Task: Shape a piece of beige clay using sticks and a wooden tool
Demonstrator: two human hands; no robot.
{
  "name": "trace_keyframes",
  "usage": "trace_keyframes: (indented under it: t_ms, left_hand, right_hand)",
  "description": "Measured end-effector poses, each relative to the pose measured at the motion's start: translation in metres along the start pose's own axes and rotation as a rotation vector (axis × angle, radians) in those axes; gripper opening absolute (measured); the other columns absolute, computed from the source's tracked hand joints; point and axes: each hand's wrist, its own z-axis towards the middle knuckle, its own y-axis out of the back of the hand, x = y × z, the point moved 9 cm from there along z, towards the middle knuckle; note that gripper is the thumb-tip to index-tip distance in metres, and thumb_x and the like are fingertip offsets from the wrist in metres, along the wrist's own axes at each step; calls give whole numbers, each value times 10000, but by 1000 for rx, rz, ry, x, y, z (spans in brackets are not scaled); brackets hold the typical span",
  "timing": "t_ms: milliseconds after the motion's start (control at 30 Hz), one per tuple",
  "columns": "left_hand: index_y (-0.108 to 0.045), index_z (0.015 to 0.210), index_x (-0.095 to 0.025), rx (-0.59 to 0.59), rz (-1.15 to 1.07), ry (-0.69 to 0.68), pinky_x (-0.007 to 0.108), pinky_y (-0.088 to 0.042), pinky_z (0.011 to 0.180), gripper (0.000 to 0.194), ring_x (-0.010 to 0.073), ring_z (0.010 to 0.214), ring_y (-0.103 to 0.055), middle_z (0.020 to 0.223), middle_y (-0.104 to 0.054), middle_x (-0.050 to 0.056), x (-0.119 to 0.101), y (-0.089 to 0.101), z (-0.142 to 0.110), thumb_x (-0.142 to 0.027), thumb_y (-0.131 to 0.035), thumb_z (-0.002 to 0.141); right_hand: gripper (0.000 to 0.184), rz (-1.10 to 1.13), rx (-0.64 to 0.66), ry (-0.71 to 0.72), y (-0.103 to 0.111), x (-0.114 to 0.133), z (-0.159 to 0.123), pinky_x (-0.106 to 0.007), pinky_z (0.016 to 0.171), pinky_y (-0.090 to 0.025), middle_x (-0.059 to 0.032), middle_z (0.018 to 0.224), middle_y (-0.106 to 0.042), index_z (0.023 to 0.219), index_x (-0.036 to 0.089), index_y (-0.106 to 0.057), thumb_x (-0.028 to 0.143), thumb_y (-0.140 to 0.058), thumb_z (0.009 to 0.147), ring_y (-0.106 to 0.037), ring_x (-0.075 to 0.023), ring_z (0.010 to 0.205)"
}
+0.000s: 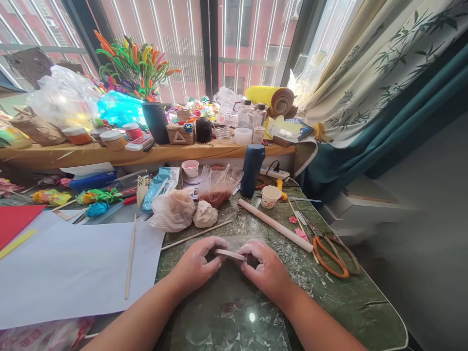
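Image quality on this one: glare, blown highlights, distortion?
Head view: window backlight, translucent plastic bags at left blown out; small bright glare spot on dark green tabletop; wide-angle stretch on both forearms near the bottom edge; pale flat disc-like piece seen nearly edge-on.

Both forearms reach in from the lower corners and angle inward. The hands, left [203,261] and right [263,267], face each other just apart over the counter [223,312], fingers curled above, thumbs below in a pinch, pale residue on the skin.
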Motion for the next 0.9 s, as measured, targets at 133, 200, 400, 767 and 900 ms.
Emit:
trace_keyframes:
  t_ms: [133, 200, 400, 767, 900]
  left_hand:
    - [-721, 1014, -224, -8, -6, -4, 302, -520, 850, 192, 216, 916, -697, 997, -765, 25, 0, 0, 0, -200, -629, 848]
    - [-722, 1021, -228, -15, 2, -7, 308, -520, 854, 189, 219, 919, -696, 997, -766, 26, 1, 0, -1, -214, -626, 860]
    - [-721, 1037, -224, -23, -3, 1, 314, -526, 855, 206, 223, 924, -699, 1005, -769, 34, -1, 1, 0, -224, -625, 855]
    - [-729, 1012, -219, -8, -4, 13, 328, -525, 865, 194, 235, 926, -699, 1004, -773, 43, -2, 1, 1, -236, -644, 838]
    - [-732, 1003, -219, -1, -12, 24, 317, -522, 844, 199, 231, 919, -697, 997, -770, 36, -1, 1, 0, -219, -659, 818]
  right_hand:
    - [45, -12, 9, 39, -1, 5, 0, -331, 804, -468, -12, 865, -642, 927, 246, -654, 215, -626, 945, -592, -206, 863]
    - [42, -39, 15, 52, -3, 5, 0, -339, 803, -470, -20, 878, -642, 929, 239, -640, 200, -624, 929, -590, -213, 868]
    - [85, -45, -7, 67, -3, 3, -3, -346, 834, -478, -30, 918, -661, 966, 237, -638, 177, -599, 920, -602, -215, 895]
    - [59, -34, 12, 24, -2, 4, 0, -349, 814, -477, -25, 892, -658, 913, 245, -630, 194, -602, 921, -602, -221, 880]
    - [70, -20, 2, 8, -2, 2, -1, -356, 827, -472, -26, 902, -655, 927, 248, -628, 183, -608, 912, -594, -224, 895]
